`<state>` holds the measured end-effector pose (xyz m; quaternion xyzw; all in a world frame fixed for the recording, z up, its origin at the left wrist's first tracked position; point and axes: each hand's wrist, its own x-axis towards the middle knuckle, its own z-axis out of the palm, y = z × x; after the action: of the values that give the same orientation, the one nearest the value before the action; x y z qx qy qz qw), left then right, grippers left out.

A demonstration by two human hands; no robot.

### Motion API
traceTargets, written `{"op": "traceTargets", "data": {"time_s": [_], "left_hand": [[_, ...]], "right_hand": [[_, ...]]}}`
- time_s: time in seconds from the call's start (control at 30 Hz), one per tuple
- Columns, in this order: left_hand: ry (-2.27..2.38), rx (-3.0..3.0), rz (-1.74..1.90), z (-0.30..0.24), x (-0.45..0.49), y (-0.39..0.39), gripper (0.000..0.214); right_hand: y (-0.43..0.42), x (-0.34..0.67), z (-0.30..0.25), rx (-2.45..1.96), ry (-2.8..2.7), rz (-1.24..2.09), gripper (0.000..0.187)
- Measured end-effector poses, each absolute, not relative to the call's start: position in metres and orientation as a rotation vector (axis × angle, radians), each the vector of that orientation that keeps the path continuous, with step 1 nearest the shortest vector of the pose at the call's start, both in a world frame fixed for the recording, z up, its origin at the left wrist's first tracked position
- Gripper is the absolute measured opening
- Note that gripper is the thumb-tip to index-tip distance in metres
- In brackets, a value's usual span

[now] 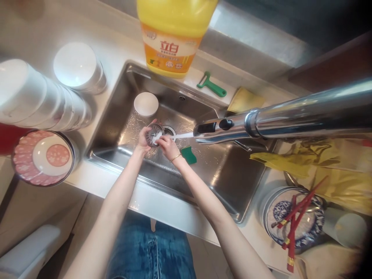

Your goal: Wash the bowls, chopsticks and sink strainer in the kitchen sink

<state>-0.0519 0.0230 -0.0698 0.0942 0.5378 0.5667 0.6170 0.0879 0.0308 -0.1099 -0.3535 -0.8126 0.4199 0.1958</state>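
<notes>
Two bare hands at a round slotted grey strainer (151, 134) above a stainless-steel sink (229, 176).
The left hand (143, 138) is partly curled, gripping the strainer by its side; the right hand (168, 147) has its fingers drawn together at the strainer's right edge, though whether they pinch anything cannot be told. Just right of the right hand's fingers, a white stream of water (183, 136) runs from a shiny chrome faucet (215, 130), and the round metal drain (169, 131) shows just beyond them. A green wavy-edged sponge (188, 155) lies beside the right wrist, which wears a thin gold-coloured bracelet (175, 158). Beyond the left hand sits a round white bowl (146, 104).
</notes>
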Motion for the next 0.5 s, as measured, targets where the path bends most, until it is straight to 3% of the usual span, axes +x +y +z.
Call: {"op": "traceTargets", "data": {"time_s": [0.23, 0.37, 0.5], "left_hand": [[1.067, 0.055, 1.325, -0.064, -0.06, 0.029, 0.048], [1.035, -0.032, 1.386, -0.071, -0.052, 0.025, 0.049], [1.081, -0.071, 1.428, -0.075, -0.034, 0.022, 0.049]], "right_hand": [[0.032, 0.073, -0.093, -1.281, -2.368, 0.92, 0.029], [0.015, 0.062, -0.087, -1.229, -2.256, 1.181, 0.017], [0.008, 0.046, -0.093, -1.317, -1.682, 1.446, 0.018]]}}
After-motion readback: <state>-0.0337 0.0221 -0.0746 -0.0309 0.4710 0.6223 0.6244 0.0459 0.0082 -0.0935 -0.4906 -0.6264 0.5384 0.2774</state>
